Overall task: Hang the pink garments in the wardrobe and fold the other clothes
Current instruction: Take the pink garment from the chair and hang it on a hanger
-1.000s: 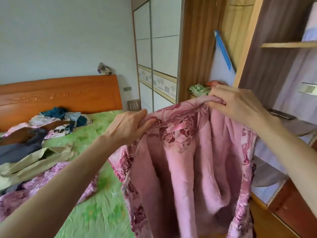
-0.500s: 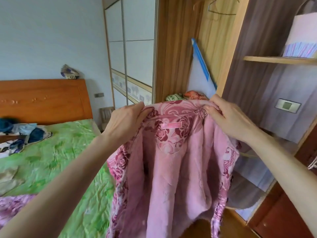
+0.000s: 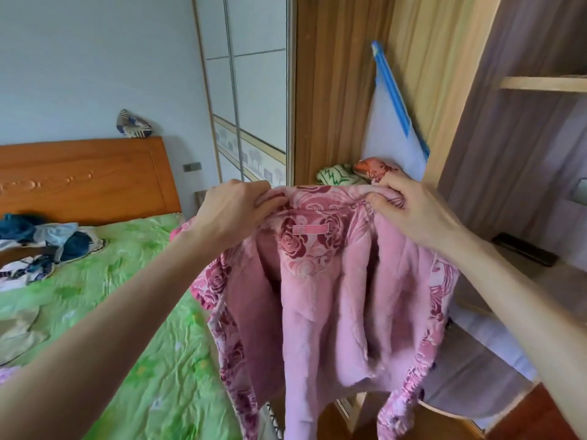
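Left hand: the left hand is gripping the pink garment at the left side of its collar, fingers curled over the fabric edge
Right hand: the right hand is pinching the right side of the same collar, fingers bent round a bunched fold
Pink garment: it is hanging in the air between the two hands, in front of the open wardrobe, with its plush pink lining facing the camera and a rose-print outer side showing at the edges; a small pink label is sitting just below the collar
Wardrobe: folded textiles, one green and white and one orange-red, are lying inside behind the collar; a pale board with a blue edge is leaning against the inner wall
Bed: the bed is lying to the left under a green sheet, with a heap of other clothes resting near the wooden headboard
Dark flat object: it is lying on a surface at the right; what it is cannot be told
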`<action>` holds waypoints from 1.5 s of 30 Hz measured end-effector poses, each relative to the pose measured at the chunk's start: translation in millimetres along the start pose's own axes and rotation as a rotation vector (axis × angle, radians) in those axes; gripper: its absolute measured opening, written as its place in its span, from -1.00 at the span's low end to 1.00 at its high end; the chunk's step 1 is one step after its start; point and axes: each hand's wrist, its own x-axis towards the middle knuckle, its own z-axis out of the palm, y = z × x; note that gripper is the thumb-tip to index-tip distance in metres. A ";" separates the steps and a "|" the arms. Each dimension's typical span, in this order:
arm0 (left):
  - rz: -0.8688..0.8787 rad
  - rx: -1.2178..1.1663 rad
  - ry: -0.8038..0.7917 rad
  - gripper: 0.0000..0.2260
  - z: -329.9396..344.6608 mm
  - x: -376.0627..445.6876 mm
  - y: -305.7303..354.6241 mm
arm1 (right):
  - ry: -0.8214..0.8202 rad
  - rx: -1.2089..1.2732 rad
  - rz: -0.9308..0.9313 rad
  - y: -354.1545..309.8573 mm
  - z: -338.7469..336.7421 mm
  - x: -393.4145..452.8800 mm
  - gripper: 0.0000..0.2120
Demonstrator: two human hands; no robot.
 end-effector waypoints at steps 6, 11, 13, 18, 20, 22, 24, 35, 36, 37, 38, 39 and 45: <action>-0.118 0.145 0.036 -0.53 49.8 46.8 5.2 | -0.003 -0.006 -0.026 68.3 11.3 44.9 -0.67; -0.183 0.209 0.050 -0.54 74.9 95.3 7.6 | -0.011 -0.008 -0.074 116.5 16.5 83.8 -0.65; -0.220 0.249 0.047 -0.52 83.8 112.1 8.8 | 0.034 -0.030 -0.096 128.1 21.6 99.6 -0.64; -0.318 0.286 0.070 -0.49 97.5 131.8 12.2 | 0.042 -0.024 -0.095 148.2 36.5 135.2 -0.66; -0.346 0.282 0.086 -0.48 99.1 135.8 10.6 | 0.059 0.009 -0.111 152.9 43.3 148.2 -0.67; -0.378 0.292 0.096 -0.47 99.7 140.4 7.2 | 0.077 0.032 -0.125 154.1 51.1 161.6 -0.70; -0.404 0.297 0.110 -0.46 101.5 146.0 1.1 | 0.097 0.040 -0.114 154.0 57.6 176.2 -0.73; -0.388 0.261 0.134 -0.50 140.0 232.5 -67.3 | 0.278 0.014 -0.025 166.8 101.6 249.9 -0.75; -0.381 0.240 0.142 -0.51 146.9 241.2 -75.7 | 0.293 0.003 0.007 169.5 105.3 258.1 -0.75; -0.376 0.213 0.150 -0.51 154.0 249.3 -85.5 | 0.305 -0.005 0.029 171.8 108.9 266.2 -0.74; -0.371 0.181 0.160 -0.52 160.1 257.2 -95.9 | 0.316 -0.009 0.040 174.1 113.5 275.1 -0.74; -0.364 0.146 0.171 -0.52 165.3 266.2 -107.8 | 0.325 -0.013 0.044 176.3 118.0 285.1 -0.73; -0.238 -0.026 0.215 -0.51 180.6 324.5 -164.6 | 0.343 0.018 0.094 186.5 122.1 351.4 -0.62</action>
